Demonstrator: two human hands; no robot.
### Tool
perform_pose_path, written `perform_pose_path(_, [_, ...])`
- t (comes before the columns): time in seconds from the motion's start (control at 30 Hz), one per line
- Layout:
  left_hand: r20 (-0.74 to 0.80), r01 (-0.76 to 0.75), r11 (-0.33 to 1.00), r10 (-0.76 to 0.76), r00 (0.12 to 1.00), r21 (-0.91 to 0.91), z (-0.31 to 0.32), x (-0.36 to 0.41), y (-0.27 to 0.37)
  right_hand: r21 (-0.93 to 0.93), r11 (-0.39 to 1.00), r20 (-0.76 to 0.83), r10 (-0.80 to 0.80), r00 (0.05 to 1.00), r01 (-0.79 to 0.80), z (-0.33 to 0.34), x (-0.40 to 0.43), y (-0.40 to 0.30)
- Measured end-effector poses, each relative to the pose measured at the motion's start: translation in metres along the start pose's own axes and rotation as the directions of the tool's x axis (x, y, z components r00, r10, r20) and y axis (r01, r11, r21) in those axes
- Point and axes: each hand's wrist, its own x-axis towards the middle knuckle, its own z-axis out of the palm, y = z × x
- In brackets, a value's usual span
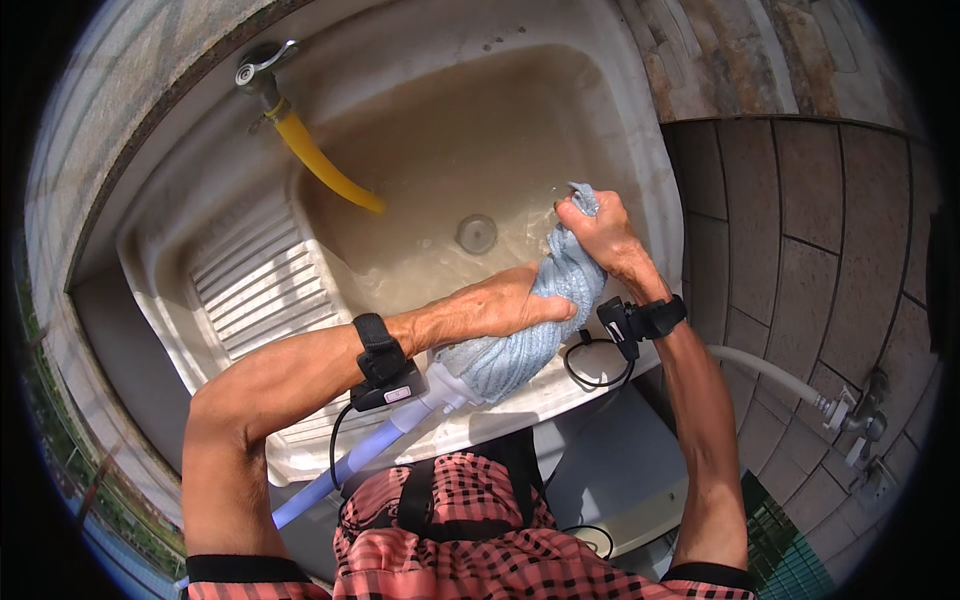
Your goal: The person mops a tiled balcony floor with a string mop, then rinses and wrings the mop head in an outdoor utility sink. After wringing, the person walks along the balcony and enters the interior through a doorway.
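A wet light-blue mop head (517, 360) is twisted into a tight bundle over the sink's front right part. My right hand (606, 232) grips its narrow upper end, and a short tip of fabric sticks out above the fist. Lower down, my left hand (525, 300) wraps around the thicker middle, thumb across the front. The mop's white plastic collar (454, 386) joins a lavender pole (360, 446), which slants down to the left under my left forearm. Cloudy water lies in the basin of the laundry sink (660, 187), around a round drain (476, 234).
A metal faucet (259, 75) with a yellow hose (315, 161) hangs over the basin's left side. Left of the basin is a ribbed washboard (262, 292). A grey hose (772, 367) runs to a wall tap (862, 420) at right. Below the sink's front stands a grey-lidded appliance (615, 457).
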Motion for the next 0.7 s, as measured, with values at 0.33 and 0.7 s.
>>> perform_pose_path(0.33, [-0.081,0.044,0.986,-0.032,0.996,0.162,0.004,0.014,-0.040,-0.563,0.816,-0.003,0.160,0.987,-0.134,0.031,0.009,-0.027])
perform_pose_path(0.7, [0.119,0.307,0.949,-0.297,0.947,-0.073,-0.029,-0.016,-0.022,-0.243,0.955,-0.044,-0.184,0.982,0.168,0.006,-0.006,-0.036])
